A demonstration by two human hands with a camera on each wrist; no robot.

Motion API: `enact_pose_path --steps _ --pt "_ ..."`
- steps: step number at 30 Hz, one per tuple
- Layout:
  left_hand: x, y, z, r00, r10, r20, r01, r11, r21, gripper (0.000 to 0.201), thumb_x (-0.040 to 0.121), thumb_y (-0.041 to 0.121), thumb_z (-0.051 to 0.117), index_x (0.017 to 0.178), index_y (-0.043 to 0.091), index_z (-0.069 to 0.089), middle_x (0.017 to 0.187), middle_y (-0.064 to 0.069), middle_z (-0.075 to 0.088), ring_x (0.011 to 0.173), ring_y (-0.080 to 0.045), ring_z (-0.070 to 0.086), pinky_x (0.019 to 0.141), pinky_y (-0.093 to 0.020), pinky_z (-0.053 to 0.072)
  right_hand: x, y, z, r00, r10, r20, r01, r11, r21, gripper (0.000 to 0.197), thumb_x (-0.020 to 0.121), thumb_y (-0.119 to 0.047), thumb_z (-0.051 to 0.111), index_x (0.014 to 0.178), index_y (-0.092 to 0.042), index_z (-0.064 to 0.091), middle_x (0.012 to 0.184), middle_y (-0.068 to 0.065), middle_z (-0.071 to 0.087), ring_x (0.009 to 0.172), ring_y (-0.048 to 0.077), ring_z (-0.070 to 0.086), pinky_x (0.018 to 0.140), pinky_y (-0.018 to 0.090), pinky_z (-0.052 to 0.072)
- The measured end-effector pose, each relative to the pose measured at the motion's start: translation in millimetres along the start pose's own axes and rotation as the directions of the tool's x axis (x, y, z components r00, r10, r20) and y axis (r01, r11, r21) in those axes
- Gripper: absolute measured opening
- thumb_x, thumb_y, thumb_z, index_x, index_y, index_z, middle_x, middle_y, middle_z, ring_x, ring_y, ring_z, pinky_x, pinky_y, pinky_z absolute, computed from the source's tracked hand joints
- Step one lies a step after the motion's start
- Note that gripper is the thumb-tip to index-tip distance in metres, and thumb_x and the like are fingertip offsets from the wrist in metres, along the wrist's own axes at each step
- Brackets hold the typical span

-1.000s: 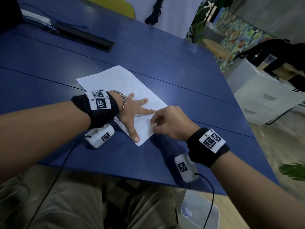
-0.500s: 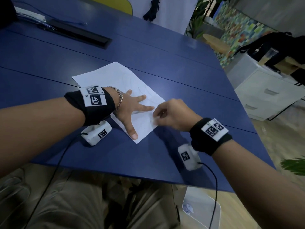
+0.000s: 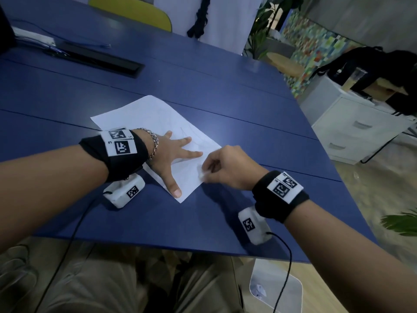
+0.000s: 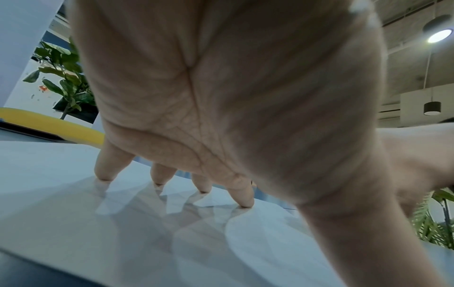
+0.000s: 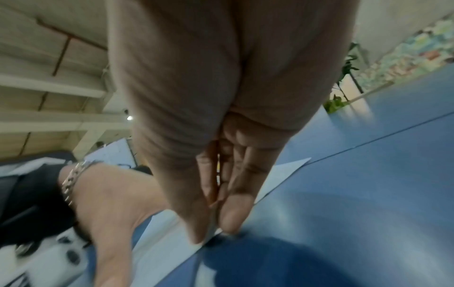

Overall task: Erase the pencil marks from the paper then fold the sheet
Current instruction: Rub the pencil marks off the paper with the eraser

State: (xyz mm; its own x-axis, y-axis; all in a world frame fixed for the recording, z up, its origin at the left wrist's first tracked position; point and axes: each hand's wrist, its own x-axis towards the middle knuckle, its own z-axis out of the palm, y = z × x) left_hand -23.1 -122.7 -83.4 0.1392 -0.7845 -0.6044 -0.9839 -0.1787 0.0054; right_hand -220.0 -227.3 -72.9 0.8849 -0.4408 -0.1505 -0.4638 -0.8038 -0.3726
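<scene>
A white sheet of paper [image 3: 144,114] with faint pencil lines lies on the blue table [image 3: 225,98]. My left hand [image 3: 178,163] presses flat on the sheet's near half, fingers spread and straight; the left wrist view shows the fingertips [image 4: 105,174] on the paper [image 4: 61,194]. My right hand [image 3: 204,173] is at the sheet's right edge near the front corner, thumb and fingers pinching a small white eraser [image 3: 201,175], blurred, against the paper. In the right wrist view the pinched fingertips [image 5: 194,233] touch the paper's edge [image 5: 169,229].
A black slot strip [image 3: 101,62] is set into the table at the far left, with a yellow chair [image 3: 135,12] behind it. A white drawer cabinet [image 3: 356,129] stands to the right. A white bin [image 3: 277,288] sits under the table's near edge.
My right hand has rubbed back and forth along the sheet's right edge and now sits closer to the front corner. The left hand stays pressed on the paper.
</scene>
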Motion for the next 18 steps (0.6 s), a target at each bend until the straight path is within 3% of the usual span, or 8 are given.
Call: enact_pose_path --steps 2,6,11,14,18 --pt "-2 0 -1 1.000 -0.004 -0.008 0.004 1.000 0.003 0.139 0.049 0.093 0.075 0.149 0.068 -0.019 0.169 0.014 -0.028 0.156 -0.044 -0.020 0.119 -0.072 0.008 -6 4 -6 0.997 0.010 0.080 -0.013 0.999 0.033 0.017 0.078 -0.031 0.086 0.093 -0.025 0.079 0.079 -0.012 0.075 0.077 0.002 0.070 0.069 0.011 0.050" --pt "-3 1 -4 1.000 -0.003 -0.023 0.004 0.999 0.033 0.136 0.044 0.099 0.067 0.148 0.070 -0.016 0.171 0.013 -0.022 0.158 -0.039 -0.013 0.121 -0.070 0.005 2 32 -26 0.983 0.131 -0.127 -0.121 0.989 0.086 0.018 0.081 -0.031 0.085 0.092 -0.018 0.079 0.079 -0.005 0.076 0.073 0.004 0.069 0.061 0.001 0.042" --pt "-4 1 -19 0.995 0.009 -0.096 -0.003 0.998 0.063 0.138 0.028 0.110 0.046 0.149 0.072 -0.009 0.173 0.004 -0.008 0.159 -0.032 0.000 0.125 -0.063 0.007 12 40 -27 0.979 0.174 -0.103 -0.164 0.982 0.098 0.017 0.079 -0.024 0.087 0.092 -0.017 0.079 0.075 -0.007 0.075 0.065 0.001 0.068 0.054 -0.001 0.039" --pt "-1 -1 -21 0.997 -0.036 -0.065 0.036 0.999 -0.010 0.130 0.041 0.109 0.050 0.149 0.071 -0.011 0.172 0.010 -0.017 0.159 -0.036 -0.013 0.123 -0.068 0.005 22 32 -31 0.986 0.151 -0.068 -0.148 0.987 0.058 0.015 0.081 -0.024 0.086 0.093 -0.018 0.078 0.074 -0.009 0.074 0.065 0.001 0.069 0.054 -0.001 0.040" --pt "5 5 -13 0.996 -0.080 -0.038 0.078 0.996 -0.043 0.128 0.055 0.098 0.064 0.150 0.068 -0.015 0.171 0.007 -0.024 0.156 -0.048 -0.012 0.122 -0.068 0.006 35 20 -30 0.994 0.107 -0.023 -0.108 0.993 -0.045 0.017 0.081 -0.023 0.084 0.095 -0.018 0.078 0.077 -0.007 0.075 0.070 0.004 0.070 0.058 0.003 0.044"
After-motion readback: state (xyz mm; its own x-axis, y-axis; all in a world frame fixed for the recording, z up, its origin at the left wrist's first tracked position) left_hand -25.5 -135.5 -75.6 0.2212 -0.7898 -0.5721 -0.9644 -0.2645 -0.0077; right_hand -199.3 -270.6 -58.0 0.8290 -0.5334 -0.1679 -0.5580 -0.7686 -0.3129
